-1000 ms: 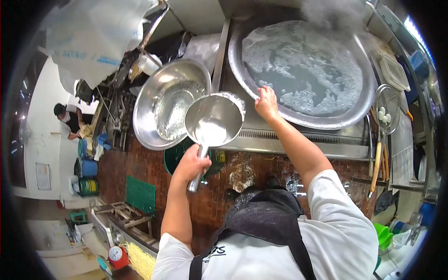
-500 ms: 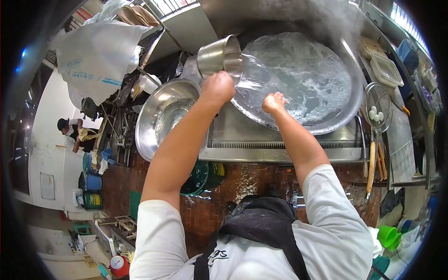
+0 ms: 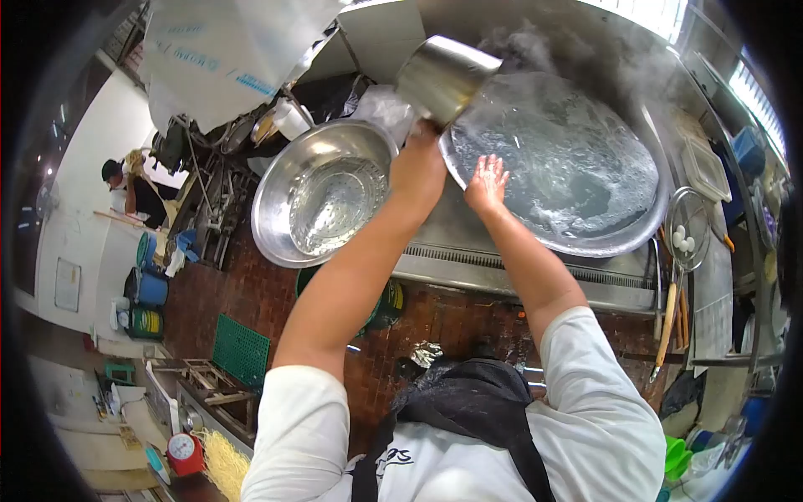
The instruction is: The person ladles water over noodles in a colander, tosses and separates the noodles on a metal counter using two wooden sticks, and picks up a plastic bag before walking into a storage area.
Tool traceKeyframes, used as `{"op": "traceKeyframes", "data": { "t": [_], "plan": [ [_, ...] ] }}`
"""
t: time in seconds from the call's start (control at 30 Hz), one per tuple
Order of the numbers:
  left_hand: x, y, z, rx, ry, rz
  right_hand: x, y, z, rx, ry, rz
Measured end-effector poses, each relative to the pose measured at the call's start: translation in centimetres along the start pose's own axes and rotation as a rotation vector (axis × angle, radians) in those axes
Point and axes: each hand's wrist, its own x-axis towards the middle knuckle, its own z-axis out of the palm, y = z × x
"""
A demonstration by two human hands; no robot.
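Smooth and shiny, the steel dipper (image 3: 443, 79) tilts above the left edge of a steaming, froth-filled pan (image 3: 577, 246). The left hand (image 3: 420, 167) grips it, hiding the handle from me; the right hand (image 3: 488, 181) is empty, fingers spread by the rim. Blue print on a hanging plastic sheet (image 3: 217, 58) is too blurred to read. A metal bowl (image 3: 280, 188) sits left, a skimmer (image 3: 690, 213) right.
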Motion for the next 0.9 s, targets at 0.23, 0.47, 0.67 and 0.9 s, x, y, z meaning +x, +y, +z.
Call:
{"op": "traceKeyframes", "data": {
  "t": [0.23,0.47,0.67,0.9],
  "plan": [
    [-22.4,-18.5,-4.3,-0.207,-0.021,-0.591,-11.5,-11.2,11.7,0.184,-0.329,-0.168],
    [-41.8,-34.8,-4.9,-0.109,0.013,-1.203,-15.3,-19.5,22.1,0.042,-0.318,-0.126],
    [-47.5,-45.2,6.3,-0.172,-0.47,-1.201,-16.3,-20.6,22.4,-0.154,-0.142,-0.191],
    [-45.9,-52.8,23.2,-0.076,-0.8,-1.304,-16.1,-21.1,23.0,-0.164,-0.113,-0.146]
  ]
}}
